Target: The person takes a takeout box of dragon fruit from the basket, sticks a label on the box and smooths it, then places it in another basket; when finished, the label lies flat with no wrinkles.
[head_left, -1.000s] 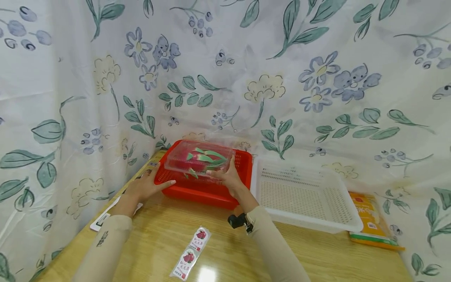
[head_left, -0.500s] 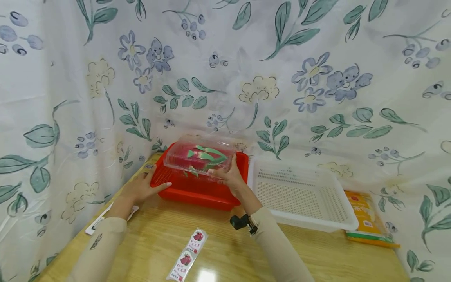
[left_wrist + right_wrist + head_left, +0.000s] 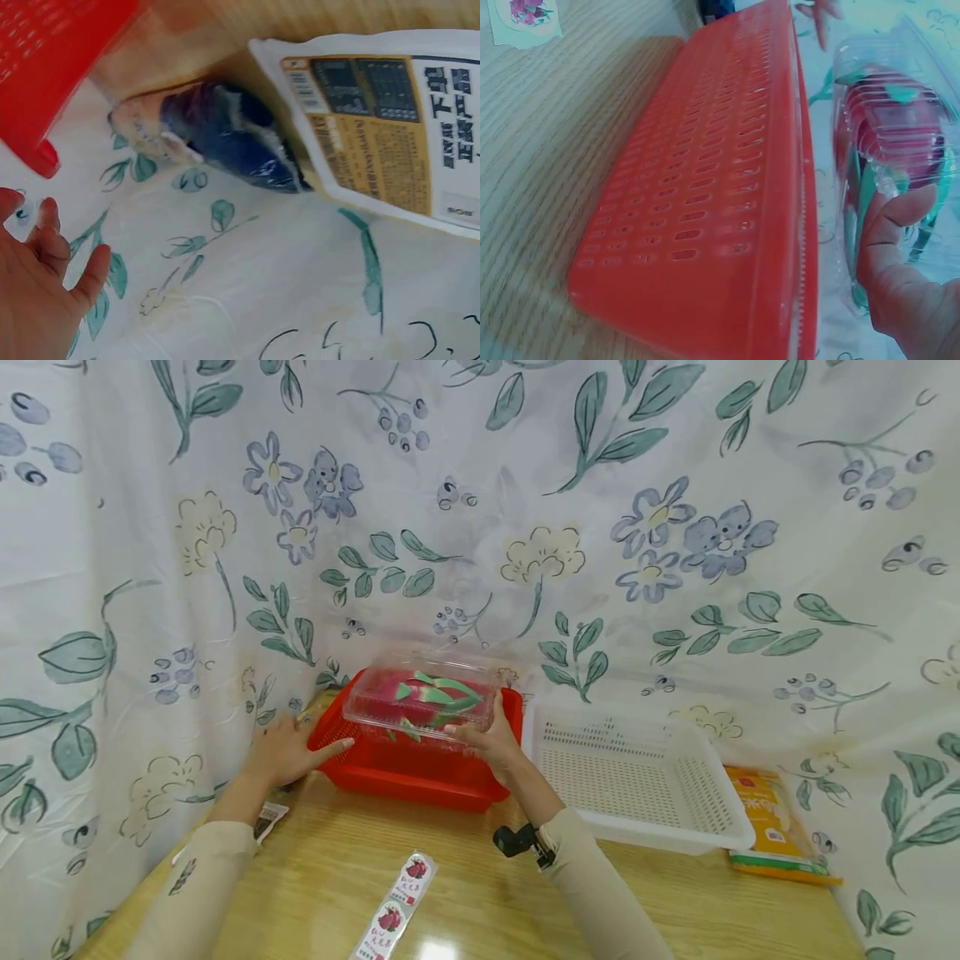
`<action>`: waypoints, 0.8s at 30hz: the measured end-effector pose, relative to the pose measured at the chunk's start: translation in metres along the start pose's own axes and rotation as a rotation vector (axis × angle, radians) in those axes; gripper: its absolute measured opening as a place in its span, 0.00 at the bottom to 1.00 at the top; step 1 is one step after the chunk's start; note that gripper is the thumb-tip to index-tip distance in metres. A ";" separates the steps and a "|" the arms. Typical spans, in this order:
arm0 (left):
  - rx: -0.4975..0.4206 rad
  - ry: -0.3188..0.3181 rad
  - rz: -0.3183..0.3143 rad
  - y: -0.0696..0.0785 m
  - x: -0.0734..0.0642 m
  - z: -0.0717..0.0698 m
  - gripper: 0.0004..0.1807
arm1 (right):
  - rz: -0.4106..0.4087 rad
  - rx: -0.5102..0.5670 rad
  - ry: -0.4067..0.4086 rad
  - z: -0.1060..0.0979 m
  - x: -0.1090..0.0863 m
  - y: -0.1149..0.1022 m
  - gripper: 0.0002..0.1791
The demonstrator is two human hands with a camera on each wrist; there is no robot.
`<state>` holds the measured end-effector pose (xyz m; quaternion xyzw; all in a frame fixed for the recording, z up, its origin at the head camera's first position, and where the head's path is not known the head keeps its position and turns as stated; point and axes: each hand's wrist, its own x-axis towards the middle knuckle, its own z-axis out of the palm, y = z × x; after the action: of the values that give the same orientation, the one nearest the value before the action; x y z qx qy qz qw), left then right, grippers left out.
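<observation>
My right hand (image 3: 491,745) grips the near right side of a clear plastic box (image 3: 360,703), with its thumb on the wall. Inside the box lies a pink dragon fruit (image 3: 900,124) with green scales. The box is held tilted above the red perforated basket (image 3: 420,789), apart from its rim in the right wrist view. By the basket's left end is my left hand (image 3: 281,753), fingers spread and thumb stretched toward the rim. It holds nothing; in the left wrist view a gap shows between it and the red corner.
A white basket (image 3: 637,822) stands to the right, beside an orange packet (image 3: 765,814). A strip of dragon fruit stickers (image 3: 396,906) lies in front. At the left are a dark blue and brown packet (image 3: 217,135) and a white-and-gold package (image 3: 375,127). A floral curtain (image 3: 480,568) hangs behind.
My left hand has drawn left, away from the basket's left end, its fingers spreading. My right hand still holds the box over the basket. The head view has shifted slightly right.
</observation>
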<state>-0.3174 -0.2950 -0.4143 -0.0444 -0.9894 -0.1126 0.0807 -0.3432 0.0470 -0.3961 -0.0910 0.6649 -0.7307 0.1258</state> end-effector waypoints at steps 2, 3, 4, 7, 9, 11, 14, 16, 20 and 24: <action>-0.017 0.016 0.013 0.001 0.002 -0.005 0.55 | 0.004 -0.004 0.000 0.000 -0.001 0.000 0.64; -0.031 0.020 0.018 0.002 0.003 -0.007 0.55 | 0.003 -0.007 0.001 0.000 -0.001 0.000 0.64; -0.042 0.021 0.021 0.004 0.004 -0.009 0.55 | 0.005 -0.008 0.003 0.000 -0.001 0.000 0.64; -0.072 0.006 0.034 0.008 0.007 -0.015 0.55 | -0.006 -0.003 0.004 -0.001 -0.001 0.001 0.64; -0.091 -0.007 0.044 0.011 0.010 -0.018 0.56 | -0.019 0.000 -0.003 -0.001 -0.001 0.003 0.62; -0.119 -0.027 0.053 0.015 0.012 -0.022 0.58 | -0.028 0.005 -0.007 -0.003 -0.001 0.004 0.60; -0.174 -0.060 0.051 0.021 0.016 -0.027 0.58 | -0.026 0.012 0.000 -0.004 -0.002 0.005 0.60; -0.209 -0.082 0.049 0.025 0.019 -0.030 0.57 | -0.017 0.020 0.012 -0.006 -0.002 0.006 0.62; -0.301 -0.138 0.060 0.038 0.026 -0.036 0.55 | -0.021 0.014 0.020 -0.007 -0.003 0.006 0.62; -0.342 -0.182 0.068 0.052 0.030 -0.039 0.57 | -0.032 0.007 0.005 -0.006 -0.004 0.007 0.60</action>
<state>-0.3357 -0.2511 -0.3608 -0.1006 -0.9570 -0.2718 -0.0139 -0.3411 0.0530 -0.4031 -0.0992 0.6613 -0.7350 0.1126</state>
